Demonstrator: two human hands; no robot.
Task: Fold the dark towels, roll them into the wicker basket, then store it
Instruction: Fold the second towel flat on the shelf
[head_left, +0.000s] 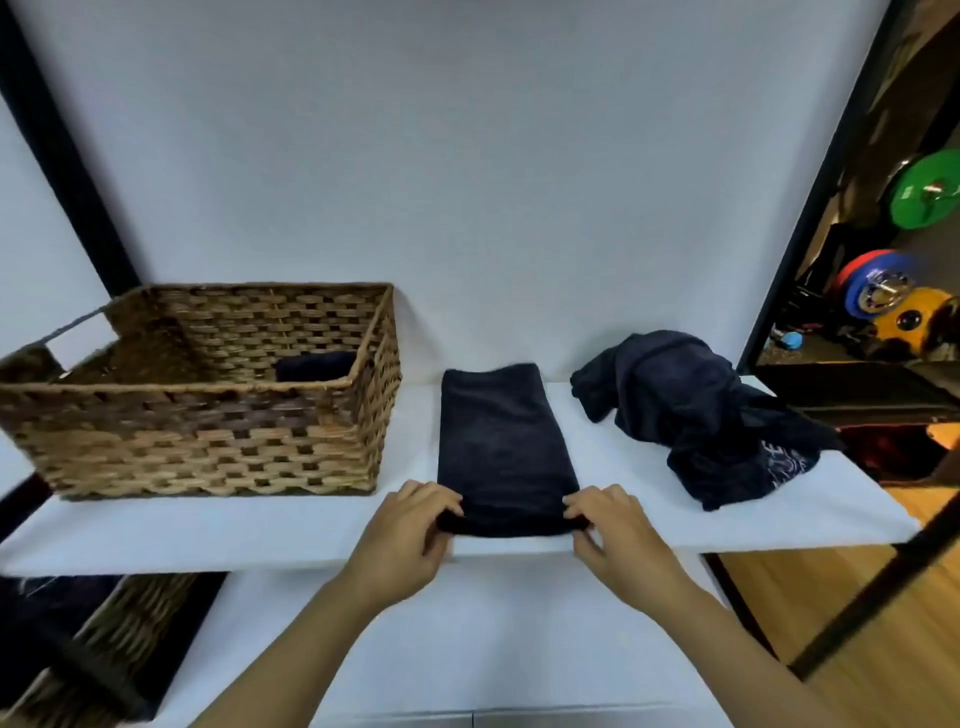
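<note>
A dark towel (498, 441), folded into a long strip, lies on the white shelf (260, 535) and runs away from me. My left hand (410, 535) pinches its near left corner and my right hand (615, 530) pinches its near right corner, where the near edge is curled into a small roll. To the left stands the wicker basket (208, 431), with one dark rolled towel (317, 366) showing inside at its right end. A heap of unfolded dark towels (696, 410) lies on the shelf's right side.
A white wall backs the shelf, framed by black posts (67, 156). Below at the left sits a second wicker basket (114, 634) on a lower level. At the right are wooden floor and coloured weight plates (924, 189).
</note>
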